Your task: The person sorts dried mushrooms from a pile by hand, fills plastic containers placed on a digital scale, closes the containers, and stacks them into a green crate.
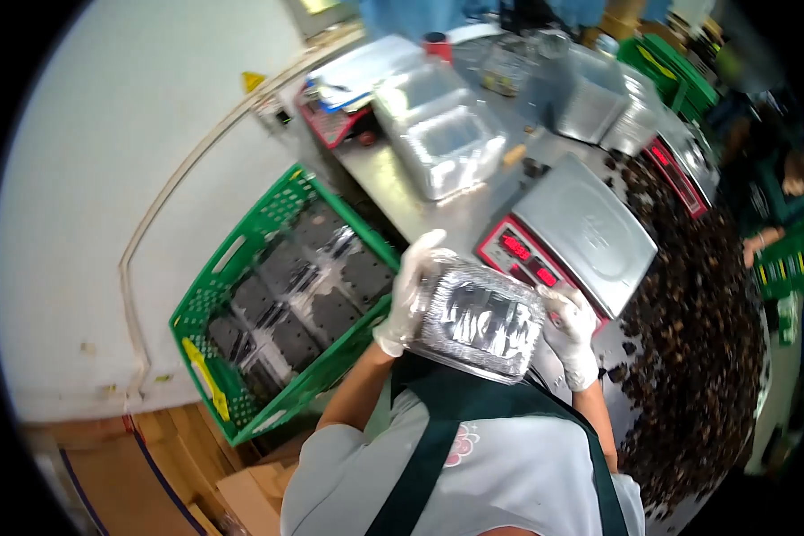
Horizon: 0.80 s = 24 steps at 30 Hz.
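Note:
My gloved left hand (411, 290) grips the left side of a clear plastic container (484, 323) with ribbed edges, held in front of my chest. Glare on its top hides most of what is inside. My gloved right hand (569, 329) is at the container's right edge with its fingers curled against it. Just beyond the hands is a digital scale (590, 228) with a steel plate and a lit red display. A wide heap of dark brown dried pieces (697, 357), possibly mushrooms, spreads over the table to the right.
A green crate (286, 420) at the left holds several packed clear containers. Stacked clear tubs (447, 143) stand on the metal table (384, 196), with more stacks (590, 94) farther back. Another scale (679, 179) sits beyond the heap. A co-worker's hand (764, 243) shows at the right.

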Motion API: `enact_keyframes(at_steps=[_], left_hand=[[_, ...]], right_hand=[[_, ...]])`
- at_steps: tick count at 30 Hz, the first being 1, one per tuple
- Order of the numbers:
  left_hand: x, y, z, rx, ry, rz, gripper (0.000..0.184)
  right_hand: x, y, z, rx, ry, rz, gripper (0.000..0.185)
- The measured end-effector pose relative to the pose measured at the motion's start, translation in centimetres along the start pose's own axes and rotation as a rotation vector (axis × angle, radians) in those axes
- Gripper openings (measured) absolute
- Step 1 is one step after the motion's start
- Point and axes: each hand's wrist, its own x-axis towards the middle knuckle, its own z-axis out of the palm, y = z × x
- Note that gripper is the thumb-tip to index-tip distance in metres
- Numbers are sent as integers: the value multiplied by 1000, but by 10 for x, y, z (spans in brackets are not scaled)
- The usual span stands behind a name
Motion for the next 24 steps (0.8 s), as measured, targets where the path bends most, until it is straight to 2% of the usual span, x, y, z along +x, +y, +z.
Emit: enact_keyframes(at_steps=[2, 4, 5, 6, 7, 9, 11, 13, 14, 16, 18, 20, 22, 23, 24], left_hand=[[0, -19, -18, -316, 16, -299, 61], [-18, -6, -15, -316, -239, -170, 71], [-25, -9, -19, -344, -346, -144, 79], [-30, -3, -13, -638, -149, -406, 83], [-36, -8, -18, -605, -196, -320, 83], [-46, -50, -48, -703, -286, -136, 75], [-59, -63, -70, -651, 17, -187, 55], [-55, -20, -65, -681, 127, -116, 51], [-52, 14, -53, -480, 236, -108, 53], [-55, 17, -91, -346, 350, -91, 56], [-50, 23, -124, -263, 545, 11, 53], [-38, 40, -139, -341, 639, 83, 50], [-28, 24, -182, -314, 811, 5, 48], [-23, 11, -201, -127, 888, -87, 45], [-19, 3, -208, 195, 835, -213, 51]], right_hand=[[-17, 2, 21, 203, -19, 129, 25], [-25, -7, 29, 375, -182, 271, 22], [-31, -14, 36, 526, -251, 428, 19], [-53, -1, 47, 657, -433, 752, 25], [-55, -8, 51, 957, -412, 955, 31], [-57, -12, 57, 730, -597, 484, 46], [-63, -23, 77, 541, -585, 244, 45], [-35, -40, 76, 362, -989, 424, 33], [-38, -47, 82, 591, -741, 332, 20], [-27, -59, 83, 645, -756, 417, 15], [-26, -58, 85, 621, -756, 397, 14], [-29, -55, 84, 556, -769, 388, 14], [-29, -54, 79, 508, -774, 443, 15], [-35, -49, 80, 521, -755, 459, 16], [-39, -48, 79, 504, -742, 489, 15]])
